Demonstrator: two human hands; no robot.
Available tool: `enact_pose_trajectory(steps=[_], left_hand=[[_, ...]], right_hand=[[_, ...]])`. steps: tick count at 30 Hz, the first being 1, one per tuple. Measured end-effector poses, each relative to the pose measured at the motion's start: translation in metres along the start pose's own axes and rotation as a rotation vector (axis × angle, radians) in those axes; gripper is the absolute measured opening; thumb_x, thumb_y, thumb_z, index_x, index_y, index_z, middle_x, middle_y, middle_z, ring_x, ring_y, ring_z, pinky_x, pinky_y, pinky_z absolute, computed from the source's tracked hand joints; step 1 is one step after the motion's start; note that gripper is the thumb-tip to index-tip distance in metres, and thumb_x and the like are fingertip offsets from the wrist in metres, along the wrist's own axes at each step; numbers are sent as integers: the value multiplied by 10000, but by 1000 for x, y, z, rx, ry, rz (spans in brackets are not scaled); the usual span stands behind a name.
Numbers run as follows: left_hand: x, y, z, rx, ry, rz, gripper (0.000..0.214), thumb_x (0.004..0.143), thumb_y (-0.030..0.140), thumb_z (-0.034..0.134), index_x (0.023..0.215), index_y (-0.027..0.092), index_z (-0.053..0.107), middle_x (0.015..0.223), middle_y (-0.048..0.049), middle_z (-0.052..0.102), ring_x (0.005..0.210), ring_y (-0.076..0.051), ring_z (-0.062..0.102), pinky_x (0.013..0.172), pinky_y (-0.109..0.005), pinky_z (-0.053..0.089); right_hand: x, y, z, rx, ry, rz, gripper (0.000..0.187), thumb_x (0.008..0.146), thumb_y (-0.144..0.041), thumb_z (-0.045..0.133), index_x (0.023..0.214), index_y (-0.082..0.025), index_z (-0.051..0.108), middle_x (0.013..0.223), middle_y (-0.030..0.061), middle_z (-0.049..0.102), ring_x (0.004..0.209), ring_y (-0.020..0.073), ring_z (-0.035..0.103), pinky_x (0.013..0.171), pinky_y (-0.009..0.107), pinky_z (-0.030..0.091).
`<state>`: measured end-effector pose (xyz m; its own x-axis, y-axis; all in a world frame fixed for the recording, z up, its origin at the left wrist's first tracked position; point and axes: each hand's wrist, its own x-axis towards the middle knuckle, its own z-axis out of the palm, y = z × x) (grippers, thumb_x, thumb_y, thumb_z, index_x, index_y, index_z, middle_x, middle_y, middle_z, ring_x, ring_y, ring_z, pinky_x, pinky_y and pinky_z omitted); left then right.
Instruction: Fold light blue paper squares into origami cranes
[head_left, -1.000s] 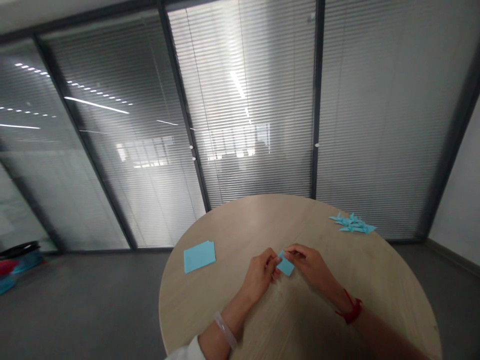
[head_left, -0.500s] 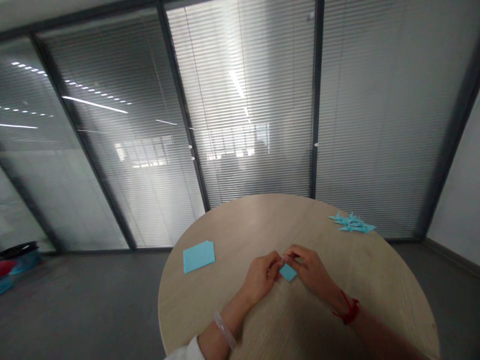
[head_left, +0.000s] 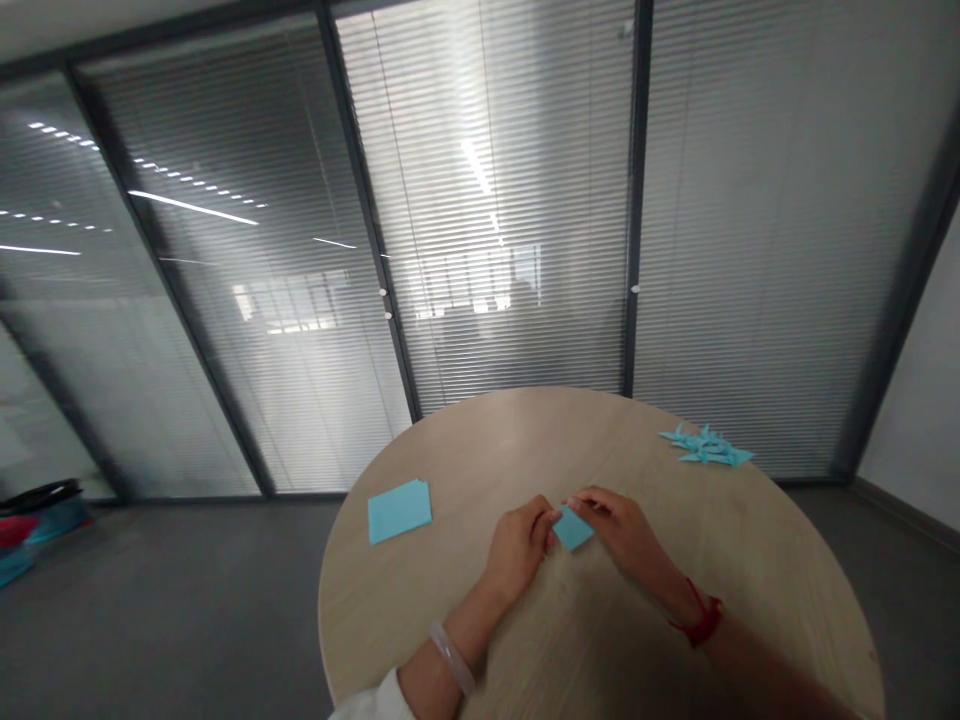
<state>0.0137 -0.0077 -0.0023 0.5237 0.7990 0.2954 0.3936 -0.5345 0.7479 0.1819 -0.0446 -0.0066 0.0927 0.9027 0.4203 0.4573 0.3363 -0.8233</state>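
A small folded piece of light blue paper sits between my two hands above the round wooden table. My left hand pinches its left edge with curled fingers. My right hand pinches its upper right edge, fingertips together. A clear bangle is on my left wrist and a red cord on my right wrist. The lower part of the paper is partly hidden by my fingers.
A stack of light blue paper sheets lies on the table's left side. Several folded blue paper shapes lie at the far right edge. Glass walls with blinds stand behind the table. Dark and red things lie on the floor at far left.
The paper piece dipped toward the table and came back up slightly between my fingers. Both hands stayed in nearly the same place.
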Motion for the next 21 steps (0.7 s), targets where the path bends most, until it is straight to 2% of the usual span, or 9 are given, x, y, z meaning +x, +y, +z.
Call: enact_pose_trajectory(steps=[4, 8, 14, 18, 21], left_hand=[[-1, 0, 1, 15, -15, 8, 333, 902, 417, 380, 679, 198, 498, 554, 21, 526, 511, -125, 487, 543, -227, 363], [0, -2, 4, -103, -24, -22, 347, 897, 444, 382, 677, 196, 485, 547, 30, 512, 482, -117, 479, 523, -225, 377], [4, -5, 2, -215, 97, -89, 356, 892, 478, 357, 707, 196, 472, 534, 37, 499, 437, -116, 479, 472, -229, 395], [5, -6, -2, -210, 174, -76, 357, 901, 475, 354, 743, 186, 491, 538, 40, 494, 440, -109, 477, 476, -227, 406], [6, -7, -2, -216, 176, -76, 348, 897, 460, 371, 825, 167, 545, 572, 28, 501, 483, -116, 492, 457, -220, 419]], right_hand=[[0, 0, -2, -33, 15, -24, 291, 826, -387, 511, 712, -172, 671, 704, 38, 666, 682, 177, 603, 636, 253, 442], [2, 5, -1, -11, 0, 4, 306, 826, -413, 510, 715, -179, 673, 690, 35, 672, 666, 180, 604, 626, 256, 443], [5, 8, 0, 82, -64, 18, 347, 829, -449, 497, 843, -163, 693, 783, 52, 698, 740, 197, 626, 679, 266, 462], [2, 4, 0, 21, -88, 9, 329, 827, -427, 517, 787, -154, 696, 736, 39, 682, 688, 182, 616, 652, 259, 448], [0, 2, 1, -53, -74, -23, 297, 835, -394, 524, 786, -163, 703, 754, 41, 683, 707, 182, 619, 664, 259, 443]])
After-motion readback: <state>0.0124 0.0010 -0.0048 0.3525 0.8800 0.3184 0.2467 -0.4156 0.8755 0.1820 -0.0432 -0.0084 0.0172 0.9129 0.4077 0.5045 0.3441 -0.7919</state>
